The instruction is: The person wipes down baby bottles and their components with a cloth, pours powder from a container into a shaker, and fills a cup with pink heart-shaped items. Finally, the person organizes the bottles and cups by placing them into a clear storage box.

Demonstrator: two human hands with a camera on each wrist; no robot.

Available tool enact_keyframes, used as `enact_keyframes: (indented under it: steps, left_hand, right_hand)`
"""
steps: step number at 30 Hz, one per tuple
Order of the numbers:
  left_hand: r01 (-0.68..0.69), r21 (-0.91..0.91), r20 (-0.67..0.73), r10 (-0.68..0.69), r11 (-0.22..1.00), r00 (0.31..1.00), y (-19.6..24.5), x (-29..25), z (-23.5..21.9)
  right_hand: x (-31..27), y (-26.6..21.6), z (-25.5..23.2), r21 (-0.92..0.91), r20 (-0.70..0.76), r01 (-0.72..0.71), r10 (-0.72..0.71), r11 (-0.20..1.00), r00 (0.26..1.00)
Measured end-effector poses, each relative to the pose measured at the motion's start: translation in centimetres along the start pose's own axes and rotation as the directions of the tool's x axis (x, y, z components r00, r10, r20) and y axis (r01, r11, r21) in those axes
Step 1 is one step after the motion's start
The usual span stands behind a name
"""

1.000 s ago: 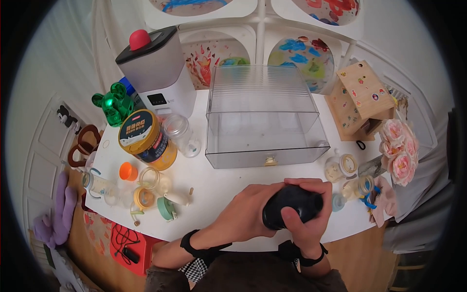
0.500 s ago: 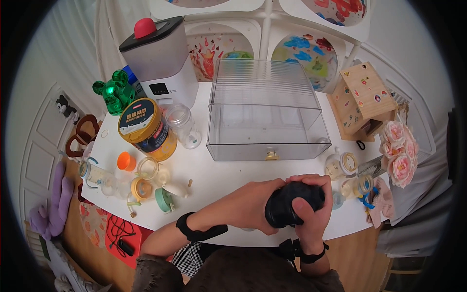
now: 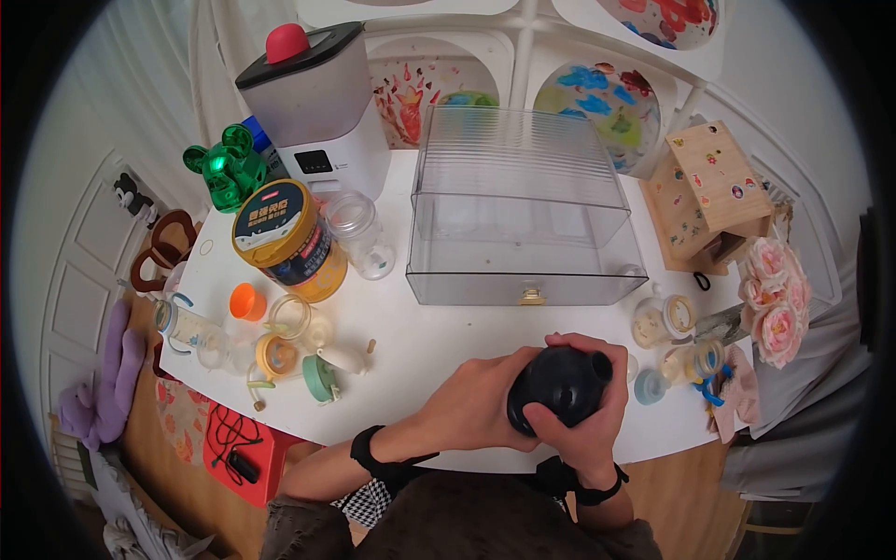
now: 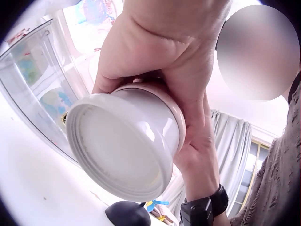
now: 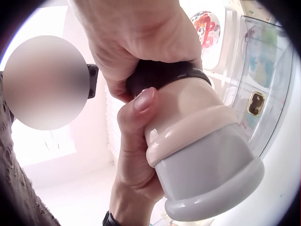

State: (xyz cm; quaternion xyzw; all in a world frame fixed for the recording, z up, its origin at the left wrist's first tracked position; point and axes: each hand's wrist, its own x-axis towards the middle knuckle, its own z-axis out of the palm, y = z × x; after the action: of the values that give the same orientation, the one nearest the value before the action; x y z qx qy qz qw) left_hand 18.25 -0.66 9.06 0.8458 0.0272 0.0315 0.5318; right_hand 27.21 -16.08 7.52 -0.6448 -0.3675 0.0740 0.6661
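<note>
Both hands hold a rounded, stacked vessel in front of the person, over the near side of the table. Its black domed top (image 3: 560, 387) shows in the head view; the right wrist view shows a beige middle (image 5: 188, 108) and grey lower part (image 5: 207, 155). A broad, pale round base (image 4: 117, 150) faces the left wrist camera. My left hand (image 3: 481, 399) grips the vessel's body from the left, its thumb on the beige part. My right hand (image 3: 597, 415) wraps over the black top, thumb across its near side.
A clear, lidded box (image 3: 527, 243) stands behind the hands. At left are a yellow tub (image 3: 289, 247), a clear jar (image 3: 359, 233), an orange cup (image 3: 247, 301) and a green bottle cap (image 3: 321, 378). Baby bottles (image 3: 658, 320), artificial roses (image 3: 777, 299) and a wooden house (image 3: 709, 191) stand at right.
Both hands stay on the vessel. Its black top has turned a little, and the right thumb has shifted on it. The head view has drifted slightly; the table things have not moved.
</note>
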Motion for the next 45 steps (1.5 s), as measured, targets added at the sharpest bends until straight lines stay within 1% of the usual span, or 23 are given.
enact_keyframes:
  steps: [4,6,12,14,15,16,18,22,24,26,28,30,31,32,33,34,36,37,39,40,42,44,45]
  left_hand:
    - [-0.023,-0.067,0.028,0.025,0.997,0.999,-0.7,0.1,-0.3]
    - [-0.025,-0.086,0.115,0.035,0.996,0.993,-0.7,0.3,-0.6]
    - [0.056,-0.191,0.225,-0.012,0.98,0.974,-1.1,0.0,-1.3]
    - [0.082,-0.233,0.486,0.042,0.969,0.873,-1.7,-0.4,-1.9]
    - [-0.077,-0.403,0.36,0.235,0.912,0.903,-4.4,-1.0,0.0]
    - [-0.075,-0.4,0.355,0.229,0.914,0.906,-4.1,-1.2,-0.3]
    - [0.054,-0.363,0.5,0.146,0.93,0.853,-2.9,-1.9,-1.2]
    - [0.192,-0.36,0.492,0.011,0.913,0.87,-0.9,-2.6,-1.9]
    - [0.154,-0.398,0.425,0.033,0.904,0.904,-0.8,-3.4,-1.3]
    - [0.07,-0.295,0.222,-0.003,0.953,0.975,0.5,-3.8,-1.2]
    - [0.129,-0.246,0.202,-0.08,0.961,0.976,0.9,-3.7,-0.9]
    - [0.131,-0.225,0.023,-0.129,0.965,0.991,0.1,-3.8,0.8]
    - [0.041,0.017,-0.233,-0.036,0.999,0.972,-1.5,-4.0,3.0]
    - [0.051,0.015,-0.236,-0.046,0.999,0.971,-2.0,-4.0,3.5]
    - [0.041,0.021,-0.266,-0.034,0.999,0.963,-2.2,-3.9,3.8]
    - [0.024,0.037,-0.299,-0.012,0.999,0.954,-2.4,-3.6,3.7]
    - [0.047,0.027,-0.296,-0.037,0.999,0.954,-1.7,-3.9,3.4]
    - [0.063,0.012,-0.267,-0.058,0.998,0.962,-1.5,-3.9,3.0]
    - [0.082,0.004,-0.241,-0.079,0.997,0.967,-1.3,-4.0,1.8]
    - [0.048,-0.054,-0.187,-0.058,0.997,0.981,-1.3,-4.0,1.0]
    - [0.018,-0.111,-0.135,-0.033,0.994,0.99,-1.3,-4.0,-0.3]
    - [-0.024,-0.201,0.109,0.047,0.979,0.993,-1.3,-4.0,-0.9]
    - [0.01,-0.275,0.162,0.036,0.961,0.986,-0.6,-4.0,-0.9]
  right_hand:
    - [-0.4,0.3,0.0,0.074,0.025,0.055,-0.057,0.996,0.998]
    - [-0.5,0.3,-0.1,0.107,0.053,0.056,-0.062,0.993,0.997]
    - [-1.0,0.8,0.1,0.194,0.093,0.042,-0.061,0.98,0.994]
    - [-1.1,0.0,-0.7,0.364,0.337,-0.064,-0.068,0.929,0.939]
    - [-0.8,-1.1,-0.5,0.357,0.393,-0.028,-0.123,0.934,0.911]
    - [-0.9,-1.4,-0.2,0.379,0.407,-0.018,-0.149,0.925,0.901]
    - [-1.0,-1.5,0.2,0.421,0.405,-0.067,-0.122,0.905,0.906]
    - [-0.5,-1.5,0.2,0.318,0.395,-0.066,-0.069,0.946,0.916]
    - [-1.0,-1.5,0.3,0.36,0.367,-0.125,-0.018,0.924,0.93]
    - [-1.1,-1.7,0.5,0.318,0.343,-0.106,-0.01,0.942,0.939]
    - [-0.8,-1.7,0.8,0.11,0.206,-0.072,0.048,0.991,0.977]
    - [-0.6,-0.9,1.5,0.122,0.224,-0.121,0.092,0.985,0.97]
    - [-1.0,-0.2,2.5,-0.032,0.072,-0.01,0.013,0.999,0.997]
    - [-1.5,0.1,3.2,-0.201,-0.067,0.072,-0.087,0.977,0.994]
    - [-1.4,-0.1,3.4,-0.271,-0.078,-0.025,0.004,0.962,0.997]
    - [-1.1,-0.4,3.6,-0.266,-0.071,-0.011,-0.008,0.964,0.997]
    - [-1.4,-1.2,3.6,-0.164,-0.129,-0.237,0.218,0.958,0.967]
    - [-1.5,-1.8,3.3,-0.161,-0.121,-0.241,0.224,0.957,0.967]
    - [-1.3,-3.0,2.2,-0.048,0.032,-0.22,0.222,0.974,0.975]
    - [-1.2,-3.4,1.2,-0.044,0.036,-0.22,0.221,0.975,0.975]
    - [-0.6,-3.9,-0.9,-0.128,0.291,-0.293,0.318,0.948,0.902]
    - [0.1,-3.7,-1.2,-0.119,0.302,-0.318,0.339,0.941,0.891]
    - [0.8,-3.1,-0.8,-0.033,0.401,-0.225,0.219,0.974,0.889]
